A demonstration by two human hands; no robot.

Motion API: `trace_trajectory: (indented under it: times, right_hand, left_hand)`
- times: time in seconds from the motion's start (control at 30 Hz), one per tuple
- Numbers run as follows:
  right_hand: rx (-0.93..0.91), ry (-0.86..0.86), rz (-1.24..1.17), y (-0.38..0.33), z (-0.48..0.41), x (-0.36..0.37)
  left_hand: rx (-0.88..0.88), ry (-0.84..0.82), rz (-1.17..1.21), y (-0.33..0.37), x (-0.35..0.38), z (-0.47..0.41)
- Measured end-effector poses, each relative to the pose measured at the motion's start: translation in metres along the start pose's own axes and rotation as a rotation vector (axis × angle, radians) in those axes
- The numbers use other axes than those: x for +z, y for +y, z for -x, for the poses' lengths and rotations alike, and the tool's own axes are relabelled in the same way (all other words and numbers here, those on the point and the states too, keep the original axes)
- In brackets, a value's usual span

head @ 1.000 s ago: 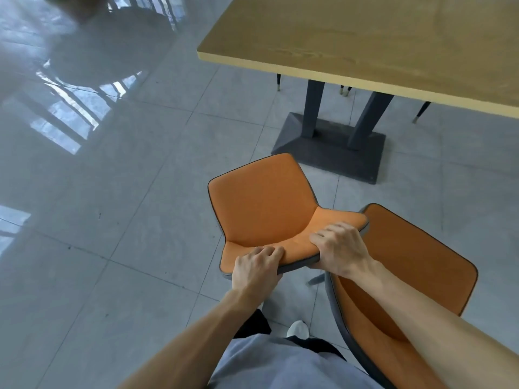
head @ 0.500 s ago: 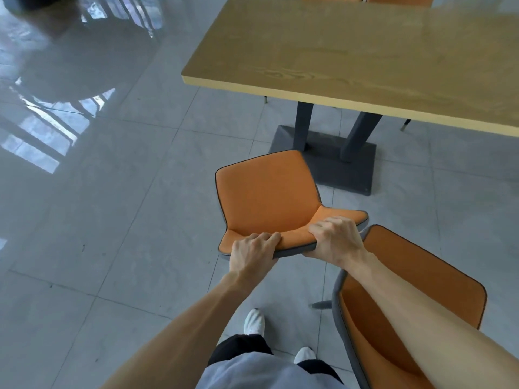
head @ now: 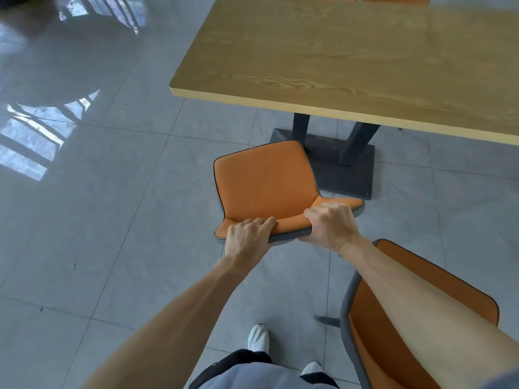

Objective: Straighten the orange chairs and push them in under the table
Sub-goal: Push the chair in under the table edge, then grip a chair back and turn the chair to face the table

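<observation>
Gripping the backrest top of the orange chair (head: 266,182), which stands skewed just short of the table (head: 351,60), the left hand (head: 247,238) and right hand (head: 330,224) risk ramming its front corner into the table base (head: 348,175) if pushed unstraightened

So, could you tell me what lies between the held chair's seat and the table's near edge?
Head view: only bare floor tile and the table's dark pedestal base separate the chair from the table.
</observation>
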State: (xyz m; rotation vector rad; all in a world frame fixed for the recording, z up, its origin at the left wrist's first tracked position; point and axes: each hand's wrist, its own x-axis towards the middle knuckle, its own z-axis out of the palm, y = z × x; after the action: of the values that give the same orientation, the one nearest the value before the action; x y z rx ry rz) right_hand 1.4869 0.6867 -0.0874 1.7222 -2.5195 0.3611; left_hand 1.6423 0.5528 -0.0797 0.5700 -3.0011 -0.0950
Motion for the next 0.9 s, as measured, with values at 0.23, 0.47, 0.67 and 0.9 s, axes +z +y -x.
trace_trajectory:
  times: [0.23,0.47,0.67,0.9]
  right_hand:
    - [-0.006,-0.047,0.031,0.002,-0.013,0.007]
    - [0.045,-0.157,0.085,-0.013,-0.01,-0.011]
    - [0.168,-0.382,0.176,-0.035,-0.008,-0.034]
    - [0.293,-0.325,0.194,-0.059,0.01,-0.081]
  left_hand:
    - [0.019,-0.011,-0.04,-0.013,0.002,-0.011]
    - [-0.002,-0.125,-0.013,-0.011,-0.005,-0.007]
    - [0.035,-0.255,0.023,-0.009,-0.027,-0.005]
    - [0.179,-0.205,0.025,0.01,-0.07,-0.002]
